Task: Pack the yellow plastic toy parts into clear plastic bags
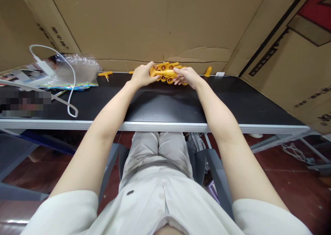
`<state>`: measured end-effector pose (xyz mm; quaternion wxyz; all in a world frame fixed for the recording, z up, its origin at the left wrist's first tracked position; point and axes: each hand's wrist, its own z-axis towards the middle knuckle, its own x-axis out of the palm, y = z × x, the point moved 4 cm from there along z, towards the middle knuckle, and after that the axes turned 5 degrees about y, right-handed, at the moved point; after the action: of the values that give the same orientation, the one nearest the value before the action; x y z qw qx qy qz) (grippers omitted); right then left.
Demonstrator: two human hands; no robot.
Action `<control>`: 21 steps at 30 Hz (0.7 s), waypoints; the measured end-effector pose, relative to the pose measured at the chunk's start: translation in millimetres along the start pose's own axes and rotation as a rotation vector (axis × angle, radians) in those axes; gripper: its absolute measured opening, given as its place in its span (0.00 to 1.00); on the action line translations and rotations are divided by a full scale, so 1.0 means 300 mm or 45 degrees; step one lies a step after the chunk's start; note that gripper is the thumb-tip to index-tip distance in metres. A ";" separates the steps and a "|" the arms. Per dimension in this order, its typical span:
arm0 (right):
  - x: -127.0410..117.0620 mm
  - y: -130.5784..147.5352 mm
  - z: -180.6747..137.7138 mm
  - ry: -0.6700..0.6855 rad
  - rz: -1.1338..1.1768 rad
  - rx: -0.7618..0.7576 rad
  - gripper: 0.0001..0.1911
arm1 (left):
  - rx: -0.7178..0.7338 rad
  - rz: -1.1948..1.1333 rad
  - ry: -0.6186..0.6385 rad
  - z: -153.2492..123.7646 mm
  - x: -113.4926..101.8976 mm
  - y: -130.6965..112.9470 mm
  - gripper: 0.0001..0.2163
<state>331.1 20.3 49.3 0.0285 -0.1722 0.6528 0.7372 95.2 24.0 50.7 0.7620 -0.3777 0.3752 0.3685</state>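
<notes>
Our white shirt [165, 207] and pale trousers [157, 152] are closest to us, tucked under the front edge of the black table [165, 107]. We sit right up against it, so we have to stretch both arms far out. On the far left a white cable [73, 90] runs from a white plug [43, 66] and makes a big loop near the table's front edge. It looks pushed to the side there, well apart from our hands. Just behind it lies a crinkly clear plastic bag [77, 67], resting on some bright paper. Next comes a little yellow T-shaped piece [106, 74], lying flat by the back edge, near our left hand [141, 75]. We think it lies there so it is easy to grab. Our left hand is curled tight around the left end of the yellow toy [167, 73]. The toy sits at the back of the table, just in front of the cardboard wall [155, 21]. It has many round bumps, but it is too small for us to tell what it is. Our right hand [186, 77] is closed on the right end, with the fingers on top. Holding both ends likely keeps the toy from sliding or tipping. A bit to the right stands a small yellow peg [208, 71], upright and apart from that hand. Big cardboard boxes [297, 55] stand on the far right.
</notes>
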 end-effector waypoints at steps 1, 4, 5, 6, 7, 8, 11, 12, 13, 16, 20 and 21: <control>0.001 0.002 -0.002 0.002 0.001 -0.002 0.25 | -0.002 0.001 -0.001 -0.001 -0.001 -0.002 0.24; 0.008 0.009 -0.009 0.013 0.015 -0.014 0.26 | -0.015 0.004 0.005 -0.005 -0.004 -0.009 0.25; 0.013 0.012 -0.010 0.015 0.027 -0.021 0.26 | -0.020 0.005 0.010 -0.007 -0.006 -0.011 0.26; 0.018 0.015 -0.011 0.010 0.046 -0.036 0.25 | -0.020 0.006 0.015 -0.011 -0.008 -0.013 0.27; 0.023 0.020 -0.012 -0.004 0.073 -0.062 0.25 | -0.015 0.004 0.018 -0.014 -0.010 -0.014 0.28; 0.027 0.026 -0.011 -0.027 0.106 -0.102 0.24 | -0.006 -0.001 0.015 -0.018 -0.014 -0.013 0.30; 0.037 0.047 -0.002 -0.140 0.203 -0.262 0.22 | 0.004 -0.048 -0.022 -0.028 -0.032 0.006 0.38; 0.040 0.054 0.003 -0.181 0.220 -0.312 0.22 | -0.017 -0.068 -0.041 -0.030 -0.039 0.020 0.40; 0.045 0.060 0.009 -0.222 0.223 -0.353 0.23 | -0.055 -0.085 -0.060 -0.031 -0.047 0.039 0.41; 0.064 0.084 0.032 -0.339 0.131 -0.452 0.25 | -0.238 -0.085 -0.114 -0.035 -0.071 0.110 0.39; 0.121 0.133 0.080 -0.395 -0.197 -0.551 0.25 | -0.560 -0.028 -0.134 -0.052 -0.094 0.221 0.37; 0.141 0.146 0.094 -0.381 -0.297 -0.577 0.24 | -0.642 -0.028 -0.126 -0.060 -0.096 0.248 0.38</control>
<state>273.5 33.6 81.3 0.1699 -0.1374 0.4357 0.8731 14.1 33.6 45.0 0.6652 -0.5414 0.2296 0.4601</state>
